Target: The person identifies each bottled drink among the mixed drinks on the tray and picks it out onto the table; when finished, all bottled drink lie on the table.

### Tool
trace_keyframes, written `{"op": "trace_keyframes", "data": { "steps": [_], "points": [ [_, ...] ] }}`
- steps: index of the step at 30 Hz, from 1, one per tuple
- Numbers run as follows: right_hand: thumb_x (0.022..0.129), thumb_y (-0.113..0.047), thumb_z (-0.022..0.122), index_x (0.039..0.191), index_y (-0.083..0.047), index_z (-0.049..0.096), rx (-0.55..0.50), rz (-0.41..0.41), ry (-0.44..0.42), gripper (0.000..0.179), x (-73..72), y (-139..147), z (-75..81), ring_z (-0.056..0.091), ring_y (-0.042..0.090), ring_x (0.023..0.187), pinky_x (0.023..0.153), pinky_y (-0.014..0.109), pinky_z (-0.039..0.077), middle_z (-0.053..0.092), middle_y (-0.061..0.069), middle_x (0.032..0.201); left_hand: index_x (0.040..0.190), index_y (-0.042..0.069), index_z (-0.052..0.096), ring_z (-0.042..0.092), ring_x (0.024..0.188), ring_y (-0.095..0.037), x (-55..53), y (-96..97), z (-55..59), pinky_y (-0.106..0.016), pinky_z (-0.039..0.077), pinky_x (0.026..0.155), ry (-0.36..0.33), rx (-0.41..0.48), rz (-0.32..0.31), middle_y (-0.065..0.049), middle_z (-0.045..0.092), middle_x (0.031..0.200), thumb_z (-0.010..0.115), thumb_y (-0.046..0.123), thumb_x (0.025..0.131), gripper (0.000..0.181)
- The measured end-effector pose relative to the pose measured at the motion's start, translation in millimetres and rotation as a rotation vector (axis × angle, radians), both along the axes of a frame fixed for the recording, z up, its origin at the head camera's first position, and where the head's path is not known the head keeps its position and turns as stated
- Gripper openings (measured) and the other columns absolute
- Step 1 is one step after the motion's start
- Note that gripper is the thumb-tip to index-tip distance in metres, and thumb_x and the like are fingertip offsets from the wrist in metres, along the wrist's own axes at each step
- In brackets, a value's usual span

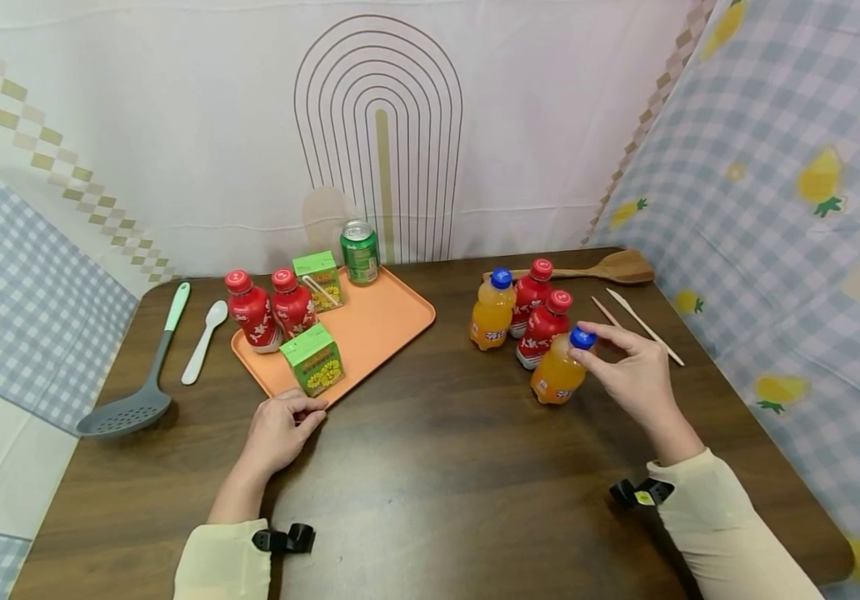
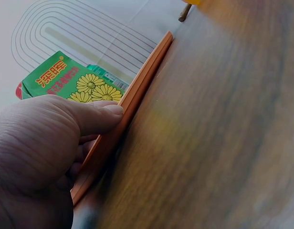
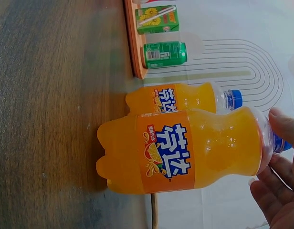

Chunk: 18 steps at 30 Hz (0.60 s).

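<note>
My left hand (image 1: 280,429) pinches the near corner of the orange tray (image 1: 385,329); in the left wrist view its thumb lies along the rim. Close by that hand on the tray stands a green juice carton (image 1: 313,360) with yellow flowers. Another green carton (image 1: 328,287), two red bottles (image 1: 255,315) and a green can (image 1: 359,254) also stand on it. My right hand (image 1: 631,375) pinches an orange soda bottle (image 3: 156,157) at its neck, just under the blue cap. Beside it are two red bottles (image 1: 542,329) and a second orange soda bottle (image 1: 492,315).
At the left lie a grey slotted turner (image 1: 130,408) with a mint handle and a white spoon (image 1: 205,342). A wooden spatula (image 1: 621,267) lies along the back right edge. Thin pale utensils (image 1: 643,323) lie right of the bottles. Cloth walls enclose the table.
</note>
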State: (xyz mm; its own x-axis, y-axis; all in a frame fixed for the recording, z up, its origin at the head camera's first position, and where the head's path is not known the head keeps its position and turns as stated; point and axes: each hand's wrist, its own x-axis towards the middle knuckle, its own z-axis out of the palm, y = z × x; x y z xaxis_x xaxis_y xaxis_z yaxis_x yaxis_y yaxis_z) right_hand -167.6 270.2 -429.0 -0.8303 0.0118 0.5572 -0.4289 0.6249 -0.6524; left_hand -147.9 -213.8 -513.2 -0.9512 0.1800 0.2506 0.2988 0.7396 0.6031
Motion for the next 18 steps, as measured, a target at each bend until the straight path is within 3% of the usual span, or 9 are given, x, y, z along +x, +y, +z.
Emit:
{"op": "trace_keyframes", "data": {
  "steps": [7, 13, 18],
  "points": [
    [0.069, -0.001, 0.085, 0.105, -0.008, 0.075, 0.018, 0.01, 0.015, 0.038, 0.1, -1.9, 4.2, 0.058, -0.006, 0.105, 0.082, 0.014, 0.047, 0.072, 0.006, 0.102, 0.09, 0.013, 0.078, 0.056, 0.071, -0.009, 0.9, -0.2, 0.8, -0.03, 0.044, 0.065, 0.006, 0.0, 0.005, 0.008, 0.064, 0.079, 0.076, 0.012, 0.083, 0.008],
    [0.073, 0.007, 0.079, 0.105, 0.004, 0.071, -0.023, 0.056, 0.037, 0.033, 12.0, -14.9, 27.3, 0.061, -0.002, 0.1, 0.082, 0.011, 0.045, 0.07, 0.019, 0.103, 0.09, 0.012, 0.078, 0.057, 0.071, -0.01, 1.6, -0.3, 1.6, -0.031, 0.045, 0.065, 0.008, 0.003, 0.006, 0.008, 0.065, 0.079, 0.076, 0.011, 0.082, 0.008],
    [0.075, 0.01, 0.076, 0.106, 0.007, 0.07, -0.081, 0.099, 0.061, 0.031, 15.6, -19.0, 40.8, 0.063, 0.004, 0.1, 0.084, 0.015, 0.047, 0.068, 0.025, 0.104, 0.09, 0.012, 0.078, 0.056, 0.07, -0.01, 1.6, -0.4, 1.6, -0.03, 0.044, 0.065, 0.005, 0.006, 0.006, 0.008, 0.064, 0.079, 0.076, 0.011, 0.082, 0.008]
  ]
}}
